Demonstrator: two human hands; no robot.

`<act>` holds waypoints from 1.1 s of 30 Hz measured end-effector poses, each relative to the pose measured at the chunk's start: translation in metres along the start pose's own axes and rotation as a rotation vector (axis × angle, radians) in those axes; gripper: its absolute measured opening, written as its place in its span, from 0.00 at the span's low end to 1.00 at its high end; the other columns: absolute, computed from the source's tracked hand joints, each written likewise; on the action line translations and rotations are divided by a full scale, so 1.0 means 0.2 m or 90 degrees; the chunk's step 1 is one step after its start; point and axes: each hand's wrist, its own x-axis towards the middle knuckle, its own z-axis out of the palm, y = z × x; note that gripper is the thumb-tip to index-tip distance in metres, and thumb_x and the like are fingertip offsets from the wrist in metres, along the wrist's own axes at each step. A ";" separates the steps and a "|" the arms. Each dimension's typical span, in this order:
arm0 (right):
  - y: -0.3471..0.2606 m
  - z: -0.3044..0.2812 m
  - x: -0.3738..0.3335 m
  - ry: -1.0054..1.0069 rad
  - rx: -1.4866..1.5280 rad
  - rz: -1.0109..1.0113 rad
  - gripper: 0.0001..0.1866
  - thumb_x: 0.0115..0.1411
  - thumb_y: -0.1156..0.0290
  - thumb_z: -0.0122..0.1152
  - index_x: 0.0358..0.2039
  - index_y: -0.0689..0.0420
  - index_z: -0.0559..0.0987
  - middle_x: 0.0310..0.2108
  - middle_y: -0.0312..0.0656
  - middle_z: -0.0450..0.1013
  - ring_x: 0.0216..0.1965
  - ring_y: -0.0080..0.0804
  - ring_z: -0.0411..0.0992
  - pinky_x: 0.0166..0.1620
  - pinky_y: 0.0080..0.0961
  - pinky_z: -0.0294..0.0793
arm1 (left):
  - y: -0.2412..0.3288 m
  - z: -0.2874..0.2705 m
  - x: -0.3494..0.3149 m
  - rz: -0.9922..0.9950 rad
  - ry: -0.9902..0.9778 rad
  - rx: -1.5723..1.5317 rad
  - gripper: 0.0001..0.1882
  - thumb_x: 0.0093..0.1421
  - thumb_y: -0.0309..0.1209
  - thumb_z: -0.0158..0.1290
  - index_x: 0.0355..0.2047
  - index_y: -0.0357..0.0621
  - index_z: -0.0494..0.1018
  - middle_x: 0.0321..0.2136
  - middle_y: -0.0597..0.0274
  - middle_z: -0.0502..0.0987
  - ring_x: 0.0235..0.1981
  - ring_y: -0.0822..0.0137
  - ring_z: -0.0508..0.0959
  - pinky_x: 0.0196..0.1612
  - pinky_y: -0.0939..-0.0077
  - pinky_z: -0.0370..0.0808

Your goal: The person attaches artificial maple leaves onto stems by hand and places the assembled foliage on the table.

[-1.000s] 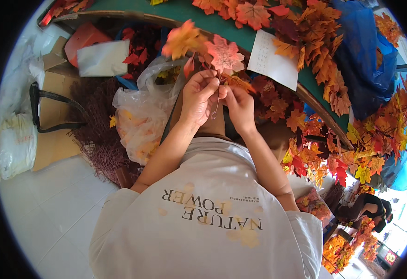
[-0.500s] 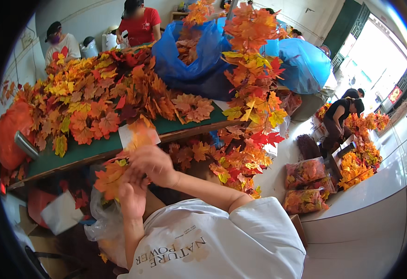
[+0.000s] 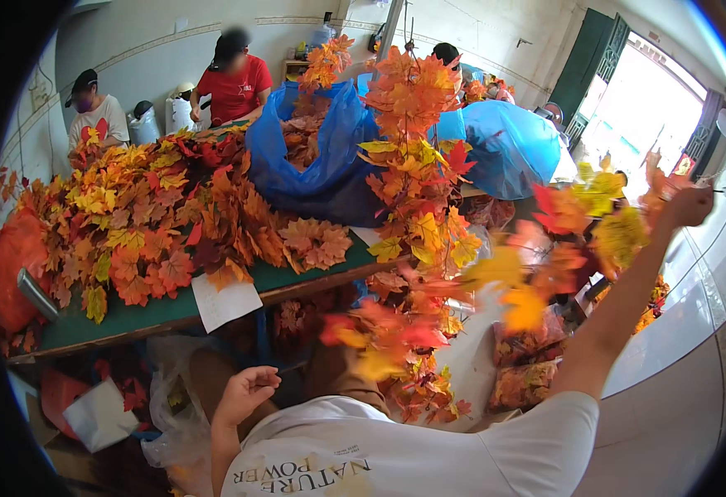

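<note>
My right arm reaches out to the right, with my right hand [image 3: 688, 207] closed around the upper end of a maple-leaf garland [image 3: 620, 236]. The garland trails from that hand back toward the middle, its orange, red and yellow leaves smeared by motion. A small hook-like piece [image 3: 723, 192] shows just beyond the fist. In front of my body, below the table edge, my left hand [image 3: 247, 393] is raised with loosely bent fingers and nothing visible in it. Another leaf garland [image 3: 417, 166] hangs upright in the middle, partly behind the moving leaves.
A green-topped table [image 3: 156, 296] bears a leaf heap [image 3: 139, 211], a blue bag [image 3: 309, 157] and a white paper [image 3: 226, 300]. Two people sit behind it. Bagged leaves [image 3: 525, 385] lie on the floor; a clear plastic bag [image 3: 168, 398] hangs below the table.
My hands were together at the table edge, by orange leaves. My right hand has swung far right with the garland; my left hand has dropped slightly, apart from it.
</note>
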 end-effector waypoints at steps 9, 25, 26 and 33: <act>-0.10 0.76 -0.60 -0.614 0.229 -0.181 0.18 0.59 0.75 0.44 0.49 0.48 0.73 0.34 0.38 0.75 0.32 0.25 0.75 0.36 0.27 0.74 | -0.50 -0.08 0.26 -0.263 -0.142 0.273 0.19 0.52 0.32 0.60 0.43 0.37 0.74 0.32 0.60 0.78 0.32 0.73 0.76 0.39 0.79 0.74; -0.84 1.54 -1.80 -0.844 0.137 -0.223 0.17 0.61 0.59 0.39 0.31 0.48 0.79 0.32 0.45 0.76 0.37 0.46 0.74 0.40 0.41 0.72 | -0.62 -0.32 -0.02 -0.198 0.367 0.416 0.15 0.60 0.35 0.52 0.44 0.40 0.73 0.36 0.54 0.78 0.36 0.62 0.77 0.41 0.70 0.74; -0.83 1.57 -1.83 -0.856 0.126 -0.227 0.17 0.60 0.59 0.40 0.32 0.48 0.79 0.33 0.45 0.76 0.37 0.46 0.74 0.40 0.41 0.72 | -0.67 -0.35 -0.01 -0.208 0.350 0.367 0.15 0.60 0.34 0.51 0.44 0.39 0.72 0.36 0.55 0.78 0.35 0.63 0.77 0.40 0.71 0.73; -0.81 1.64 -1.91 -0.879 0.127 -0.244 0.17 0.59 0.59 0.40 0.31 0.48 0.79 0.33 0.45 0.76 0.38 0.46 0.74 0.41 0.40 0.72 | -0.60 -0.34 0.11 -0.233 0.374 0.252 0.13 0.61 0.31 0.51 0.44 0.37 0.72 0.32 0.57 0.77 0.32 0.66 0.76 0.38 0.75 0.73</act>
